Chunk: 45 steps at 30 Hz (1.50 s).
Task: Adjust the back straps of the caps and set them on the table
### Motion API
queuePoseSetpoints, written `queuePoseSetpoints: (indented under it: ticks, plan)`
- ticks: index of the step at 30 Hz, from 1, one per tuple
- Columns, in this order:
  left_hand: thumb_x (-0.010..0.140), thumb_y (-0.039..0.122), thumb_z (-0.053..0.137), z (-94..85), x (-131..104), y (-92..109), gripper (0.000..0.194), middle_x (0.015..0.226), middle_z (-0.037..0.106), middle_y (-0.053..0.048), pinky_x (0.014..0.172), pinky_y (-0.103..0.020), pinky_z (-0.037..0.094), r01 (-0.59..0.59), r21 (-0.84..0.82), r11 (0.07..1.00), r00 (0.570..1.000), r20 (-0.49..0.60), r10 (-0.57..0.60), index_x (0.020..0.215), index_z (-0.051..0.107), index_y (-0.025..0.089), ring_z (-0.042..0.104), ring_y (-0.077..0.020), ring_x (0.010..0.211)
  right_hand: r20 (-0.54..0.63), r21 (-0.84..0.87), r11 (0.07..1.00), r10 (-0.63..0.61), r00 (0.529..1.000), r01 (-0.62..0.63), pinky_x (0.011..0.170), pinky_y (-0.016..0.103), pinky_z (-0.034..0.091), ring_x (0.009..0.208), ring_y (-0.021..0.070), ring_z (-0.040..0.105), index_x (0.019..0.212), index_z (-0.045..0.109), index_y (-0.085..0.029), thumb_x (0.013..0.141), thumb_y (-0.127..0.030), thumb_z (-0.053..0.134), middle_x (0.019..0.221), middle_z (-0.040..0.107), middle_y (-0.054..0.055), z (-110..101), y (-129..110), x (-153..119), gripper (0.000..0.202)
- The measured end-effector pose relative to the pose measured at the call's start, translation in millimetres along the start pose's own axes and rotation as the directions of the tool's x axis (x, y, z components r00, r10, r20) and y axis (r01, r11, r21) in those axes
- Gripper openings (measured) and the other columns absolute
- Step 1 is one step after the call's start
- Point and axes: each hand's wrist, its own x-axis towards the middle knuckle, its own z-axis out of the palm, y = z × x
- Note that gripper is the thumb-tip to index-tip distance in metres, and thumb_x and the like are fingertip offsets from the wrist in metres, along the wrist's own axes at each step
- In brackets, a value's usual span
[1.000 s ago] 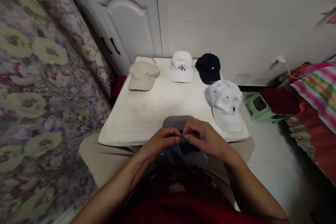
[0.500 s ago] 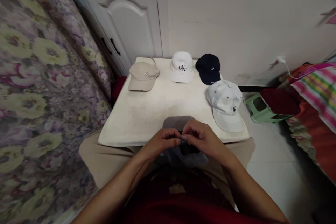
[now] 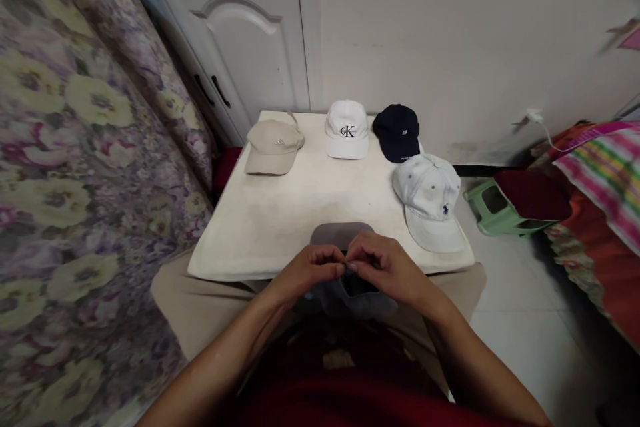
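A grey baseball cap lies at the table's near edge, its brim on the table pointing away from me and its crown hanging over my lap. My left hand pinches a small dark part of this cap between thumb and forefinger. Fingertip to fingertip with it, my right hand pinches the same spot from the other side. The fingers cover most of that part, so its exact form is hidden. Below my hands the cap's dark opening shows.
On the white-covered table stand a beige cap, a white cap, a navy cap and a pale blue cap. A cabinet and wall are behind. A floral curtain hangs left; a green stool stands right.
My hands stay together at the cap with only a slight shift of the fingers. The whole view has tilted a little, so things sit slightly lower.
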Motion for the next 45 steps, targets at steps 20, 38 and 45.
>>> queuePoseSetpoints:
  ticks: [20,38,45]
  plan:
    - [0.073,0.032,0.073,-6.2,-9.6,0.8,0.016,0.072,0.06,0.002,0.068,-0.026,0.035,0.008,-0.034,0.999,0.998,-0.07,-0.01,0.079,0.07,0.017,0.05,-0.0139,0.071,0.014,-0.017,0.998,-0.059,0.998,0.059,0.073,0.029,0.045,0.081,0.0156,0.056,0.102,0.066,-0.024,0.079,-0.009,0.069,0.094,0.06,0.0,10.3,6.3,3.7,0.028]
    - [0.088,0.032,0.058,2.4,-45.4,8.0,0.014,0.072,0.054,0.002,0.066,-0.026,0.038,-0.086,0.389,0.917,0.87,-0.419,0.259,0.081,0.059,0.019,0.049,-0.016,0.072,-0.062,0.192,0.981,0.018,0.998,-0.006,0.057,0.024,0.04,0.065,0.0121,0.049,0.101,0.065,-0.024,0.083,-0.024,0.069,0.084,0.058,-0.001,45.7,18.0,9.5,0.018]
    - [0.087,0.041,0.057,-2.5,-47.0,0.0,0.024,0.067,0.054,0.003,0.058,-0.025,0.036,-0.021,0.177,0.984,0.956,-0.286,0.071,0.081,0.06,0.018,0.049,-0.0138,0.061,-0.015,0.096,0.993,-0.066,0.998,0.067,0.067,0.027,0.046,0.081,0.0162,0.058,0.101,0.066,-0.026,0.086,-0.023,0.068,0.096,0.061,0.002,48.4,16.4,11.3,0.015]
